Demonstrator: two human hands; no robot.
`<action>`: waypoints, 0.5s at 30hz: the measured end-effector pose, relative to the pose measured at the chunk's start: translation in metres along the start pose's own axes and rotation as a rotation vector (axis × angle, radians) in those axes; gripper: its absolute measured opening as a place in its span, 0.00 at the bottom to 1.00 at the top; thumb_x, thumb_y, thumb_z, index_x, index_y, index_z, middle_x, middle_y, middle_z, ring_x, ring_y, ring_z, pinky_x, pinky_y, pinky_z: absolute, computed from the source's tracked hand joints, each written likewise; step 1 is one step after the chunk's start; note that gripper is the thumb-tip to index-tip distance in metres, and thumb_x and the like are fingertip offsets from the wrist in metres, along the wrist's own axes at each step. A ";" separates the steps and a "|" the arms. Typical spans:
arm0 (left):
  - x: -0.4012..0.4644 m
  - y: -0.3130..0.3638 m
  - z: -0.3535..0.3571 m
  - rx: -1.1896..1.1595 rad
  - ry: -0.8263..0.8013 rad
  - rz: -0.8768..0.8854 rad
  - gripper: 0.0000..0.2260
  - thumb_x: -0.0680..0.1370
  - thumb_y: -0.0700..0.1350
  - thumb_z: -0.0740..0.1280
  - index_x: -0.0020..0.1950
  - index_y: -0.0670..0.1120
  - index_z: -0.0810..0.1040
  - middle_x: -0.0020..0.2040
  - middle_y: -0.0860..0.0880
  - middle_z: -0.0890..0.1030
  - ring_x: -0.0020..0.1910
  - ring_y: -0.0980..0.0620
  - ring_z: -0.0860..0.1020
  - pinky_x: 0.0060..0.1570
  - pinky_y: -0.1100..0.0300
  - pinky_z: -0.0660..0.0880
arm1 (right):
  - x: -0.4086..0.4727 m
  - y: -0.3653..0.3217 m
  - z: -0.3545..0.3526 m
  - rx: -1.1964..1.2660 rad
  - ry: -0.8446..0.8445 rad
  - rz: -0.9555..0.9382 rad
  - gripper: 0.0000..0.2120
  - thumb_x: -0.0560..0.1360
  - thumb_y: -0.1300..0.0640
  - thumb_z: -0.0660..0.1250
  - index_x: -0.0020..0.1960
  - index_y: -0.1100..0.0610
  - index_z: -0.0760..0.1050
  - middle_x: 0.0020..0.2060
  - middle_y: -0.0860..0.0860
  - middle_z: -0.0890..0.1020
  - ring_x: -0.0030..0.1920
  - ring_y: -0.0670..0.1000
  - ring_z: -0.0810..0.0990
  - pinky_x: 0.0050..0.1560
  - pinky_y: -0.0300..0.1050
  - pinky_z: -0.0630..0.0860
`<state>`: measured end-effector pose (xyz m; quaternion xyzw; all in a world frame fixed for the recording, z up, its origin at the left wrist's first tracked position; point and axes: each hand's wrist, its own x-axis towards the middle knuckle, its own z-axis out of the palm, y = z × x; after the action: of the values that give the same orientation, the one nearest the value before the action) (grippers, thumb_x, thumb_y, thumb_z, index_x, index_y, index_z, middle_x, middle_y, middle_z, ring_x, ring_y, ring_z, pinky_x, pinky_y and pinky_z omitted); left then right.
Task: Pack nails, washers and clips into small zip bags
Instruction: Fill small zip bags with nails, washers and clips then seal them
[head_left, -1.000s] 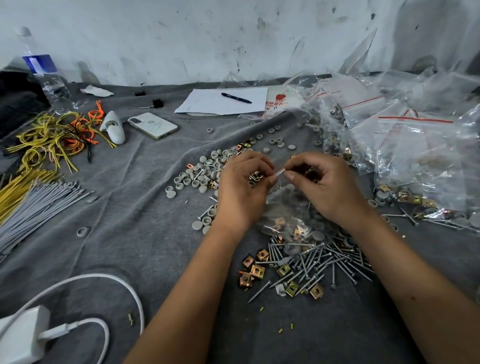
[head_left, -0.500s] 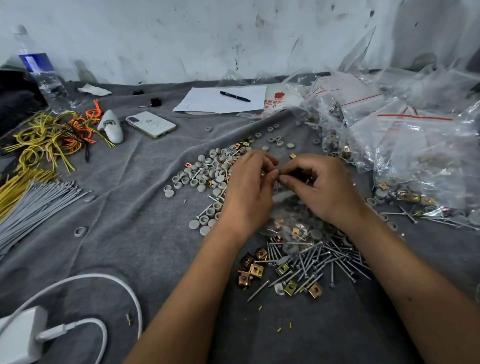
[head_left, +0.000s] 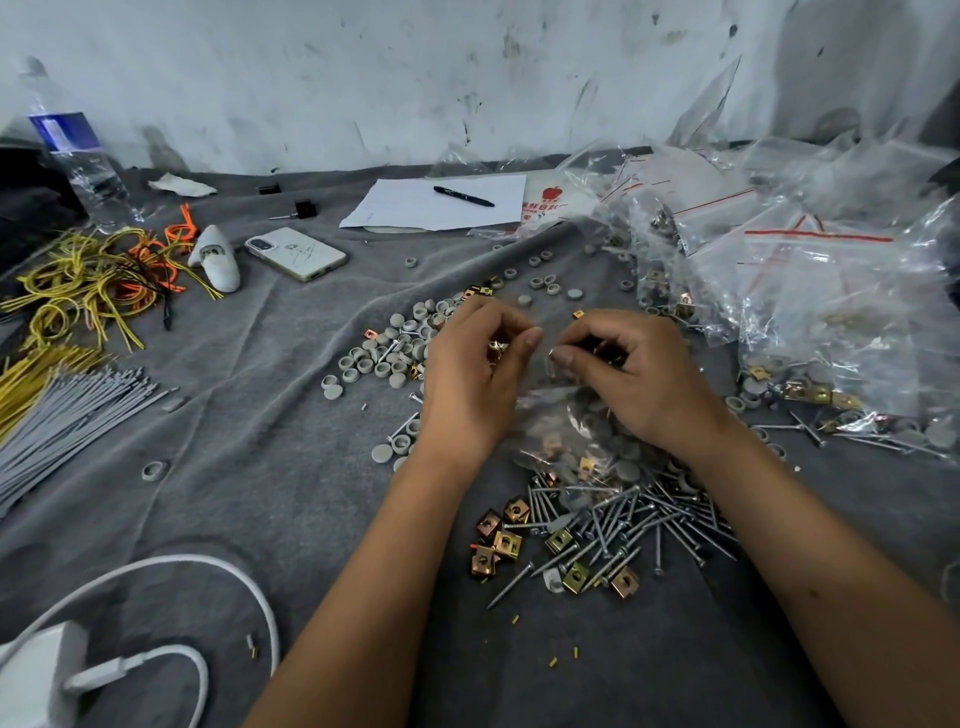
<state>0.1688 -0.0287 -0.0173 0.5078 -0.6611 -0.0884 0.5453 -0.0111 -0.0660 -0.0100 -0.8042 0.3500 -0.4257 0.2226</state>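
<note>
Head view, centre of frame: the left hand (head_left: 470, 379) and the right hand (head_left: 631, 376) were raised close together above the grey cloth-covered surface (head_left: 270, 467). Both hands had their fingers curled and pinched the top edge of a small clear zip bag (head_left: 563, 415), one at each side of its mouth. The bag hung below the hands, and grey washers and a few brass clips were visible through its film. A small metal piece showed inside the curled fingers of the left hand; its type could not be determined.

Loose stock positions:
- Grey washers (head_left: 387, 358) lay scattered left of and beyond the left hand.
- Nails (head_left: 639, 525) lay in a heap at lower centre, below the bag and beside the right forearm.
- Brass clips (head_left: 498, 540) lay at the left edge of the nail heap, some touching nails.

Filled zip bags (head_left: 810, 291) with red seal lines were piled at the right of the frame. A sheet of paper (head_left: 415, 205) with a pen (head_left: 463, 196) on it lay at upper centre. A phone (head_left: 296, 253) lay left of the paper, and a water bottle (head_left: 78, 161) stood at upper left. Yellow and orange wires (head_left: 88, 280) lay at the left, with grey cable ties (head_left: 67, 415) below them. A white charger (head_left: 36, 675) with its cable occupied the lower left corner.
</note>
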 end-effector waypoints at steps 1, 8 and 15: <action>0.000 -0.003 -0.001 0.001 -0.011 -0.063 0.04 0.80 0.41 0.72 0.47 0.42 0.81 0.46 0.47 0.82 0.46 0.49 0.80 0.48 0.50 0.77 | 0.000 0.002 -0.001 0.031 0.027 0.031 0.02 0.78 0.59 0.73 0.47 0.54 0.84 0.40 0.43 0.84 0.42 0.44 0.83 0.43 0.43 0.81; 0.001 -0.006 -0.002 -0.094 -0.038 -0.203 0.07 0.78 0.36 0.72 0.42 0.39 0.78 0.45 0.42 0.81 0.48 0.41 0.79 0.50 0.39 0.76 | 0.001 0.010 -0.005 0.141 0.098 0.103 0.03 0.79 0.58 0.71 0.49 0.56 0.83 0.41 0.50 0.86 0.44 0.54 0.85 0.47 0.59 0.82; 0.002 -0.008 -0.005 -0.117 -0.035 -0.359 0.08 0.81 0.43 0.71 0.44 0.42 0.80 0.37 0.51 0.81 0.34 0.59 0.75 0.37 0.61 0.73 | 0.003 0.012 -0.009 0.236 0.263 0.153 0.07 0.80 0.56 0.70 0.45 0.45 0.82 0.40 0.46 0.86 0.41 0.45 0.83 0.43 0.38 0.80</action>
<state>0.1774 -0.0317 -0.0200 0.5834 -0.5628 -0.2315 0.5379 -0.0217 -0.0770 -0.0119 -0.6807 0.3840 -0.5472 0.2996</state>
